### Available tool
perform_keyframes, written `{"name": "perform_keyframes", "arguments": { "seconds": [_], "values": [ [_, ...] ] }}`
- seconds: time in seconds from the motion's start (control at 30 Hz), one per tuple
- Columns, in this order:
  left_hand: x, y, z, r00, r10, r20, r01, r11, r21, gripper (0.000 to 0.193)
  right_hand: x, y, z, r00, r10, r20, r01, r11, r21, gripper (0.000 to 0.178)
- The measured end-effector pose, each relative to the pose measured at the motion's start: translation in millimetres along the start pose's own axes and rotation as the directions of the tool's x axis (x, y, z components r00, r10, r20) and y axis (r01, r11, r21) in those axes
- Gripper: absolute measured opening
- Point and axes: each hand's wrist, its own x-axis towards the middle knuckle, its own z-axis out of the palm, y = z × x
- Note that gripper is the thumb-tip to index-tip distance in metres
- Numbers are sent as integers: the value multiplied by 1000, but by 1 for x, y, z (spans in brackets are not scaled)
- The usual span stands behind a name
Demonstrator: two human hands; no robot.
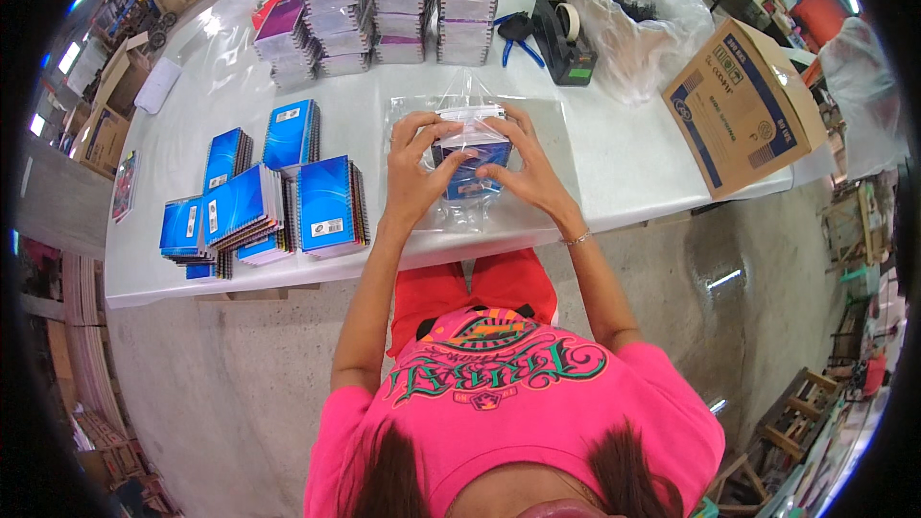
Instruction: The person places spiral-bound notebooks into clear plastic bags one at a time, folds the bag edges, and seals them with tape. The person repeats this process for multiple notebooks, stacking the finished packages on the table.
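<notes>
Both hands, left hand [414,173] and right hand [531,173], grip pinching a clear-bagged blue notebook [470,161] on the white surface [624,163].

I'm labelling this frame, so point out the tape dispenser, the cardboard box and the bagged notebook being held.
tape dispenser [564,46], head view, on its black body.
cardboard box [739,105], head view, on its top face.
bagged notebook [470,158], head view, on its blue cover.

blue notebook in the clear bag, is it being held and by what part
Yes: both hands, left and right, hold the blue spiral notebook in its clear plastic bag by its two side edges, thumbs across the front.
</notes>
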Motion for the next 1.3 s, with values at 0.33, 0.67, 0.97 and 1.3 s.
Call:
{"name": "perform_keyframes", "arguments": {
  "seconds": [0.33, 0.67, 0.97, 1.3],
  "values": [
    [17, 8, -6, 996, -28, 90, 31, 999, -27, 18, 10, 4, 3, 991, 114, -73, -92, 963, 253, 25],
    [35, 9, -9, 952, -264, 152, 276, 959, -63, 33, 37, -2, -8, 980, 194, 51, -197, 883, 427, 26],
    [40, -24, 5, 712, -467, 524, 701, 507, -501, 31, 50, 18, -10, 939, 267, 217, -343, 778, 527, 35],
    [40, -26, -4, 765, -387, 516, 629, 624, -465, 22, 31, -7, -23, 965, 129, 228, -201, 925, 324, 41]
  ]
}}
